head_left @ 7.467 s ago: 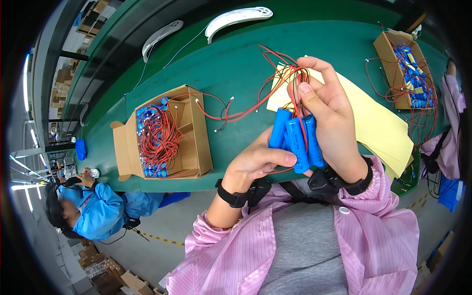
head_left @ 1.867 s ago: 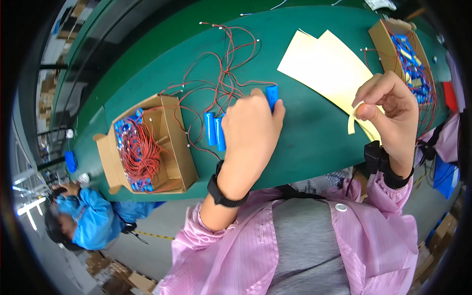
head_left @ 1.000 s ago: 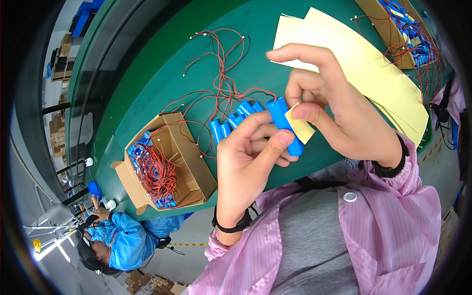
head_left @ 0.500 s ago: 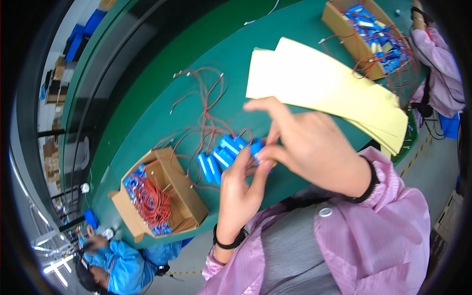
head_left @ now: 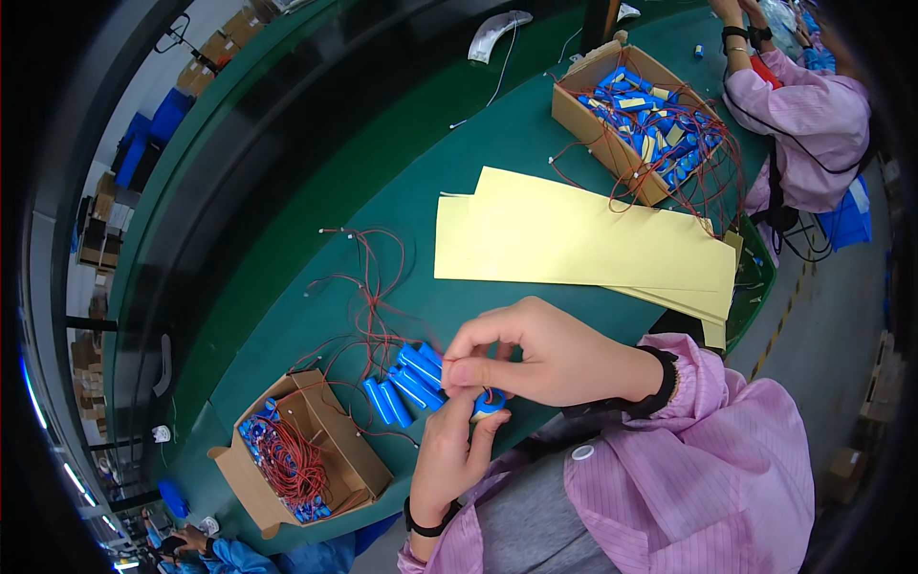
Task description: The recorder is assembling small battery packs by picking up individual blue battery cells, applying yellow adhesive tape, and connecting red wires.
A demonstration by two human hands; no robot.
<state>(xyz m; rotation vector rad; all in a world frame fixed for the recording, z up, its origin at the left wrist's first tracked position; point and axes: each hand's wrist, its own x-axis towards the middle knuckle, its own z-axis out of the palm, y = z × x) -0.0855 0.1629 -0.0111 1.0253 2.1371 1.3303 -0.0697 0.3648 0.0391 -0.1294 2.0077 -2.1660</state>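
My left hand [head_left: 448,452] is closed around a blue battery cell [head_left: 489,403] with a pale yellow end and a bit of red wire at its top. Just above it, my right hand [head_left: 550,356] has thumb and forefinger pressed together; whatever they pinch is too small to make out. Several blue battery cells [head_left: 413,378] lie in a row on the green table beside my left hand. Their red wires [head_left: 368,297] fan out away from me and end in small white connectors.
Left of the cells, an open cardboard box [head_left: 349,459] holds more cells and bundled red wires. Pale yellow sheets [head_left: 574,239] lie beyond my right hand. A second cardboard box [head_left: 598,139] of wired cells stands behind them, near a co-worker in a pink sleeve [head_left: 803,124].
The view has shifted, so the table things sit lower and further left. My right forefinger, stretched out before, now meets the thumb in a pinch. My left hand keeps the battery cell.
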